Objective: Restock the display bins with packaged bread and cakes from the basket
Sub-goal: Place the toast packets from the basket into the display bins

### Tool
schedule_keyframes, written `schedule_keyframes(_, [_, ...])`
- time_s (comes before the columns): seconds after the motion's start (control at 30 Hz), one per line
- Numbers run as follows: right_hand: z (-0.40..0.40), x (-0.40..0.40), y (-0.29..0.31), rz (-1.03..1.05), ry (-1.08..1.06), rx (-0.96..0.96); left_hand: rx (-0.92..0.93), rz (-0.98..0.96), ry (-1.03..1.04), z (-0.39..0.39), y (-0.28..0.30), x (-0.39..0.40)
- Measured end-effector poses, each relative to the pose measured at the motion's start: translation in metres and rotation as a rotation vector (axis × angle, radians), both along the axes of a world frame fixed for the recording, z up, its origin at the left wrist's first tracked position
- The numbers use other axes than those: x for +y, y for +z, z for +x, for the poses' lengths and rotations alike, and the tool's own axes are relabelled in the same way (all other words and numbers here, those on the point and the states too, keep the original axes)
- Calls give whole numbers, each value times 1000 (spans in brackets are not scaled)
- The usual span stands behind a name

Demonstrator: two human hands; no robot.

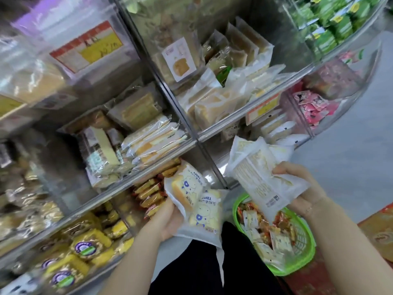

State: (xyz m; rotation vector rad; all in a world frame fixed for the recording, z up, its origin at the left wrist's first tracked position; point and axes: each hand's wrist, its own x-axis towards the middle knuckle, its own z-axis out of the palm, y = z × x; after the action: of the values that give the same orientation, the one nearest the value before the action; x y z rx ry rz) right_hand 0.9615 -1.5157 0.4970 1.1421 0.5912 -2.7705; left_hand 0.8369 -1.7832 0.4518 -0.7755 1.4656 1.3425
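Note:
My left hand grips two white toast packets printed with blue cartoon figures, held in front of the lower clear bins. A bundle of pale cake packets is held by my right hand, just below the bin of similar white packets. Beneath both hands the green basket sits on the floor, still holding several small white and red packets.
Clear acrylic display bins fill the left and top, stocked with sliced cakes, toast, yellow round-label packs, red-brown snacks, pink packs and green packs. Pale floor lies at right, a red box at the far right.

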Motion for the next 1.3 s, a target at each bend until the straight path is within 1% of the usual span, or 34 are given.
schedule_keyframes(0.03, [-2, -9, 0, -6, 127, 18, 7, 147, 15, -1, -5, -12])
schedule_keyframes(0.07, [-7, -19, -1, -40, 197, 23, 1, 199, 86, -4, -2, -20])
schedule_keyframes(0.1, [-14, -31, -4, -28, 269, 36, 11, 207, 175, -7, -8, -29])
schedule_keyframes(0.13, [-19, -44, -5, -34, 290, 46, 53, 175, 199, -9, -10, -32])
schedule_keyframes(0.2, [-31, -66, -13, 5, 281, 4, 93, 115, 214, -9, -14, -29])
schedule_keyframes(0.23, [-37, -75, -17, 42, 291, -12, 120, 81, 169, -8, -14, -23])
schedule_keyframes(0.27, [-43, -84, -22, 74, 292, -37, 126, 43, 79, -8, -14, -19])
schedule_keyframes(0.3, [-47, -92, -26, 123, 291, -74, 149, -41, -24, -6, -12, -14])
schedule_keyframes(0.33, [-51, -98, -29, 166, 280, -118, 204, -171, -133, -4, -11, -13])
schedule_keyframes(0.37, [-54, -103, -31, 210, 257, -166, 305, -343, -231, 0, -10, -12])
schedule_keyframes(0.4, [-56, -107, -33, 240, 228, -205, 437, -500, -299, 6, -5, -11])
schedule_keyframes(0.43, [-58, -110, -33, 257, 195, -231, 580, -583, -308, 12, 4, -10])
schedule_keyframes(0.47, [-60, -113, -32, 263, 157, -237, 696, -544, -289, 17, 11, -7])
schedule_keyframes(0.5, [-62, -116, -30, 282, 129, -230, 745, -401, -261, 21, 16, -3])
schedule_keyframes(0.53, [-63, -119, -28, 299, 109, -218, 718, -220, -249, 24, 24, 2])
schedule_keyframes(0.57, [-65, -122, -26, 324, 101, -207, 645, -61, -265, 26, 30, 9])
schedule_keyframes(0.6, [-66, -126, -23, 340, 93, -200, 555, 44, -292, 27, 33, 15])
schedule_keyframes(0.67, [-66, -131, -20, 359, 81, -177, 396, 122, -318, 25, 35, 23])
schedule_keyframes(0.7, [-65, -131, -17, 373, 97, -149, 337, 131, -287, 22, 36, 25])
schedule_keyframes(0.8, [-62, -119, -11, 379, 176, -48, 236, 149, -80, 14, 34, 22])
schedule_keyframes(0.87, [-59, -108, -7, 392, 176, -10, 151, 187, 92, 12, 28, 14])
schedule_keyframes(0.9, [-55, -104, -5, 490, 168, 14, 84, 227, 199, 11, 26, 9])
schedule_keyframes(0.93, [-50, -101, -2, 669, 171, 48, 17, 289, 312, 11, 24, 2])
schedule_keyframes(0.97, [-44, -99, 1, 893, 201, 103, -34, 367, 413, 11, 22, -4])
schedule_keyframes(1.0, [-38, -100, 2, 1106, 276, 181, -61, 439, 473, 10, 21, -8])
schedule_keyframes(1.03, [-33, -103, 1, 1279, 379, 254, -72, 481, 477, 10, 20, -11])
schedule_keyframes(1.07, [-28, -106, 0, 1395, 487, 305, -68, 500, 439, 8, 20, -12])
schedule_keyframes(1.1, [-25, -109, -2, 1455, 584, 340, -62, 520, 374, 7, 19, -13])
schedule_keyframes(1.13, [-22, -112, -4, 1475, 661, 363, -70, 561, 308, 6, 19, -12])
schedule_keyframes(1.2, [-20, -116, -4, 1423, 760, 406, -78, 623, 167, 5, 23, -9])
schedule_keyframes(1.23, [-20, -116, -3, 1347, 780, 414, -49, 611, 99, 5, 25, -5])
schedule_keyframes(1.27, [-22, -116, 0, 1226, 772, 407, -5, 570, 49, 5, 27, 0])
schedule_keyframes(1.3, [-24, -115, 4, 1067, 705, 386, 40, 513, 20, 6, 28, 3])
